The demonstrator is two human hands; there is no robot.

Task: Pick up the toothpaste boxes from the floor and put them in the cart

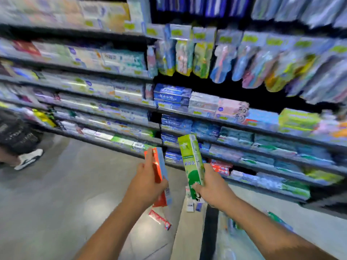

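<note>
Now I hold one toothpaste box in each hand, both lifted in front of the shelves (pixel 112 126). My left hand (pixel 145 184) has its fingers curled around a red and blue box (pixel 159 166), which stands nearly upright with one finger stretched along its side. My right hand (pixel 212 188) pinches the low end of a green box (pixel 191 158), tilted a little to the left. More boxes lie on the floor (pixel 56 194) under my hands: a red box (pixel 159 219) near, and some small white ones (pixel 190 205) just beside the dark upright bar (pixel 211 231). I think this bar belongs to the cart, but the view is blurred and I cannot tell it surely.

The danger I see is the green box. Only its bottom part is held, so a quick swing toward the cart can make it turn and slip out. Also the blur suggests fast motion, so I may miss the basket opening.
</note>
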